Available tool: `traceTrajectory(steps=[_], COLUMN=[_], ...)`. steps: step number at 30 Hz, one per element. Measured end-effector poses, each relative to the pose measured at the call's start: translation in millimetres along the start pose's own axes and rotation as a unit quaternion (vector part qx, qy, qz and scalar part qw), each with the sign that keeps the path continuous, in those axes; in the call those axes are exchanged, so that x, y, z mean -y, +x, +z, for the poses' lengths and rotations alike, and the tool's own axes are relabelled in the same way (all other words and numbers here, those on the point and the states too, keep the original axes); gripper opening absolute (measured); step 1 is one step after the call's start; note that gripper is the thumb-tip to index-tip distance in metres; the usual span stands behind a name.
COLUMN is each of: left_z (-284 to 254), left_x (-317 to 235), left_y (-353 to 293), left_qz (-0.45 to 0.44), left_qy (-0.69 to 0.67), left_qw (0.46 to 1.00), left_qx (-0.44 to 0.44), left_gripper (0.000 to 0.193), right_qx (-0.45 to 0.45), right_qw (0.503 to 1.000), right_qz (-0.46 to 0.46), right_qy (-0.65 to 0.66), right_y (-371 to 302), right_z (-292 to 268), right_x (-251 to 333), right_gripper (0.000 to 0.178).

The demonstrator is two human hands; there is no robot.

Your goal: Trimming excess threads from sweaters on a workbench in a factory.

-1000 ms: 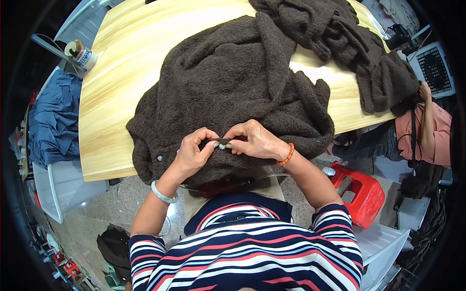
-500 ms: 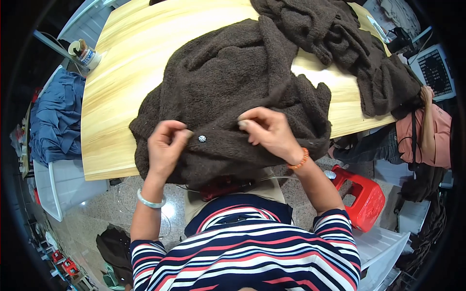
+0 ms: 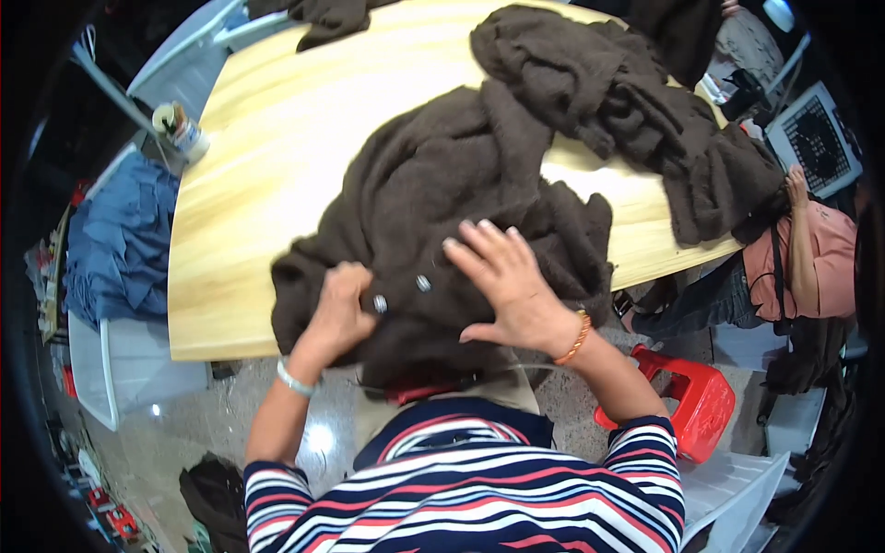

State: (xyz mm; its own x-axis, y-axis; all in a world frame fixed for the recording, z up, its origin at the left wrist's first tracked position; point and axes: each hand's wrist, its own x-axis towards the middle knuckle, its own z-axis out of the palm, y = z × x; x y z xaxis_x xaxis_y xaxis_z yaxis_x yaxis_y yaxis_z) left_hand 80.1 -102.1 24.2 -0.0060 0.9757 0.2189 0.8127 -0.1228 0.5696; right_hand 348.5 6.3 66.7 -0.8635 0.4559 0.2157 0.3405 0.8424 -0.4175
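A dark brown fuzzy knit garment (image 3: 415, 194) lies in folds on the table in front of me, its near edge hanging over my lap. Two small shiny buttons show on it: one button (image 3: 381, 303) is right beside my left hand (image 3: 341, 311), the other button (image 3: 423, 283) a little to the right and farther off. My left hand is closed, its curled fingers gripping the cloth, though blur hides the fingertips. With fingers spread, my right hand (image 3: 516, 295) is over the garment's right part, palm down and holding nothing.
More brown cloth (image 3: 636, 111) is heaped at the far right of the wooden table (image 3: 230, 240). A white container (image 3: 184, 138) stands at the left edge, near blue cloth (image 3: 120, 230). A red stool (image 3: 705, 405) is at my right, and a person in pink (image 3: 816, 267) is beyond.
My right hand has gone from pinched fingers to spread ones. My left hand has closed and moved slightly right and nearer. The garment has shifted, and a second button now shows.
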Motion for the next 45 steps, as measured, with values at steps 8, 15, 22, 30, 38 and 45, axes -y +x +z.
traceTrajectory(steps=[8,15,22,30,38,45], left_z=[-46.9,-30.9,42.5,44.9,72.2,54.1], left_x=[-105.3,-78.4,-100.3,-73.4,-59.8,-55.7], left_y=[15.4,2.2,0.7,10.5,-26.9,-39.0], left_qz=[0.215,0.044,0.184,-0.119,-0.161,-0.137], left_qy=[-0.317,-0.424,-0.364,-0.772,-0.797,-0.664], left_qw=[0.922,0.903,0.913,0.621,0.573,0.732], left_qx=[0.061,0.051,0.021,0.066,0.096,0.072], left_gripper=[0.022,0.085,0.052,0.042,0.036,0.042], right_qx=[-0.076,-0.096,-0.031,0.042,-0.010,0.004], right_qw=[0.972,0.849,0.829,0.896,0.965,0.982], right_qz=[-0.120,-0.141,-0.087,-0.003,-0.056,-0.043], right_qy=[0.186,0.501,0.552,0.441,0.255,0.183], right_y=[36.4,35.1,23.3,-6.4,17.3,27.3], right_z=[0.8,-42.1,-83.9,-99.9,-55.3,-36.4], right_x=[-21.5,15.1,29.8,1.6,34.0,20.6], right_gripper=[0.047,0.038,0.065,0.119,0.084,0.073])
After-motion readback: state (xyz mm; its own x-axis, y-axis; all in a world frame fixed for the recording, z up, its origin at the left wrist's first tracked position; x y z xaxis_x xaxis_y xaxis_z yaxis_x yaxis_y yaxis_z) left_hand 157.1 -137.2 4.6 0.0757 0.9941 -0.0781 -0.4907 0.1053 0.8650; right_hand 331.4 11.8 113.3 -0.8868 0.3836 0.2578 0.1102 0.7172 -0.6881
